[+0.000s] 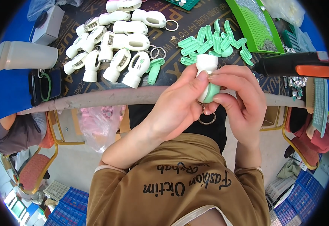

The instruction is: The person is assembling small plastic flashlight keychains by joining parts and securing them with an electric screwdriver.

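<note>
In front of my chest, just past the table's front edge, I hold a small white keychain flashlight (207, 63) upright, its wide head up. My left hand (179, 100) is closed round its body, with the thumb laid along it. The fingers and thumb of my right hand (245, 96) pinch a light green cover piece (211, 93) against the flashlight's side. Whether that piece sits fully flush I cannot tell. A metal key ring (207, 119) dangles below. Beyond my hands lies a pile of loose green cover pieces (213, 39).
Several white flashlights (137, 42) cover the table's left half, with two green pieces (155, 70) beside them. A white cup (26, 55) lies at far left. At right are a green tray (256, 28) of small metal parts and a black-and-orange power tool (296, 64). People sit either side.
</note>
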A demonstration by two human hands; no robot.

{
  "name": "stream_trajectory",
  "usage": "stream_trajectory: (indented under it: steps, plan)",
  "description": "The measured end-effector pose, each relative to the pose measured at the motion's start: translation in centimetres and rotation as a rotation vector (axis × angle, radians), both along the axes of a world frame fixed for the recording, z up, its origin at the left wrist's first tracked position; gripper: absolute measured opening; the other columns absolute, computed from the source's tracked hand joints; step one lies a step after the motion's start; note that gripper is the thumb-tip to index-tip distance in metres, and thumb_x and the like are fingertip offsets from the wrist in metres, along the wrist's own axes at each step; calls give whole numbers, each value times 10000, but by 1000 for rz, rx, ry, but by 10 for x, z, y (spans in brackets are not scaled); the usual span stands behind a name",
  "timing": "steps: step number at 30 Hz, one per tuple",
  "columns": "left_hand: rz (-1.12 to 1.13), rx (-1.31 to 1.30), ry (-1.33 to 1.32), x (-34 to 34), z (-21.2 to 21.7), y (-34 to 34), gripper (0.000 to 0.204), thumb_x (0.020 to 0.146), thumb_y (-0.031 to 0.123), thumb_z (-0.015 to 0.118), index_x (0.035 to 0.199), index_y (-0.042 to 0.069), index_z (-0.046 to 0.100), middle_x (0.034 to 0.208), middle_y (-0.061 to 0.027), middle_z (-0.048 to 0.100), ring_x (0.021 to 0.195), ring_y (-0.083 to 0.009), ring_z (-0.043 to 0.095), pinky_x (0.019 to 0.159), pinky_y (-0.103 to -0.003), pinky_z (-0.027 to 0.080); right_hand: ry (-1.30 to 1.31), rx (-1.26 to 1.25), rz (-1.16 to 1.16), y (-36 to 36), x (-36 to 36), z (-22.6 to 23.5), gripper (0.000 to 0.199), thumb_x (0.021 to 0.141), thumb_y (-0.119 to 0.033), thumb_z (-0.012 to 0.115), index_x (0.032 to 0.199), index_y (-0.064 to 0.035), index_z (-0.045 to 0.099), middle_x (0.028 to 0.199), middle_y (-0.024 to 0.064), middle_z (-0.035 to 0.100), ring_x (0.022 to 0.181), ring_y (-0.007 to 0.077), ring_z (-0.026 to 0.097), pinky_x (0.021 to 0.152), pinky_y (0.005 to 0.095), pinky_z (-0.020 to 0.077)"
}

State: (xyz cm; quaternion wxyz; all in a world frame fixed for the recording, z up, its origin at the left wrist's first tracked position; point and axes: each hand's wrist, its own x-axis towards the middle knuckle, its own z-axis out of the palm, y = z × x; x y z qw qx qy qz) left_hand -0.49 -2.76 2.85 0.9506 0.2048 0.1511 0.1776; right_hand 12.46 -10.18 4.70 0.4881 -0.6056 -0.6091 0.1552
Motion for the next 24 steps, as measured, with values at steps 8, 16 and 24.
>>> stream_trajectory:
  steps: [8,16,24]
  plan:
    - [-37,-62,-121,-4,-10,2,420,949,333,368,1293,97,319,1108,-33,494,888,-126,500,703,-269,417,-55,17,-32,-4,-1,-4,300,640,54,635,921,-48,656,1017,77,485,772,172,515,657,269,452]
    - [53,582,-30,-4,-3,0,826,864,161,582,1417,94,-27,1144,-39,396,1001,-91,426,847,-234,364,184,-51,7,-8,-2,-1,296,645,57,644,917,-56,665,992,64,457,774,146,500,664,261,440]
    - [-3,187,-102,-8,-17,5,549,759,-69,520,1183,179,276,900,-91,479,526,-97,434,421,-202,297,-173,148,42,-9,16,-1,264,726,56,543,967,-12,627,949,90,544,828,207,537,703,278,438]
